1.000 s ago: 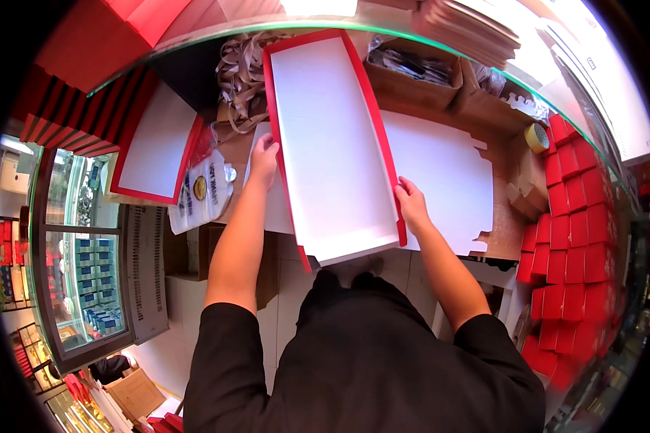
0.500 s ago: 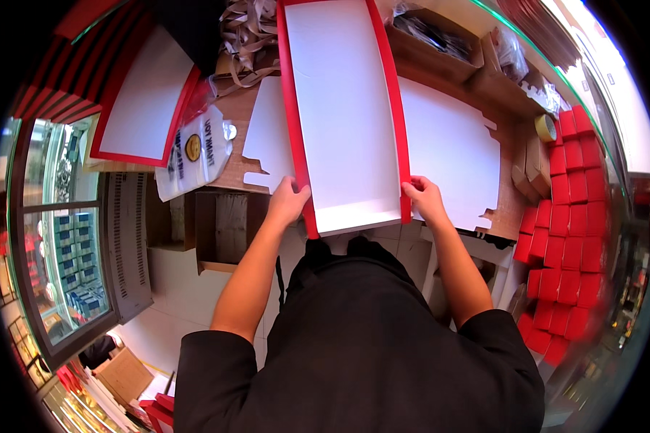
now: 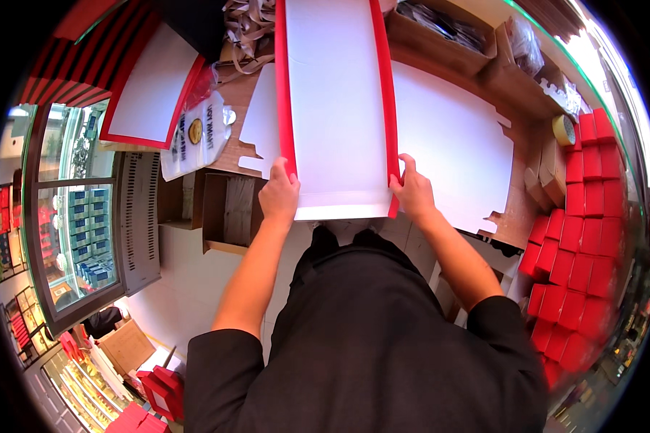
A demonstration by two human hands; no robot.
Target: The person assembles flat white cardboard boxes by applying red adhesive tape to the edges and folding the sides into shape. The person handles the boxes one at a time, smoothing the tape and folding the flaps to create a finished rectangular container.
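A long cardboard box tray (image 3: 337,108), white inside with red side walls, lies in front of me with its near end toward my body. My left hand (image 3: 279,193) grips the near left corner, fingers along the red wall. On the other side my right hand (image 3: 414,189) pinches the near right corner, the index finger raised along the outside of the wall. Between the hands a white end strip stands along the near edge. Beneath the tray a flat white die-cut cardboard sheet (image 3: 451,148) rests on the wooden table, its notched ends showing to both sides.
Red-edged box parts (image 3: 152,90) are stacked at the left beside a printed plastic bag (image 3: 195,141). Ribbons (image 3: 247,32) hang at the back. Open cartons (image 3: 440,40) and a tape roll (image 3: 562,130) stand along the right. Small red boxes (image 3: 574,231) are piled far right.
Both hands have shifted their hold at the near corners, the left one moving up around its corner. The near red wall ends have folded in, and the white end strip now sits straighter.
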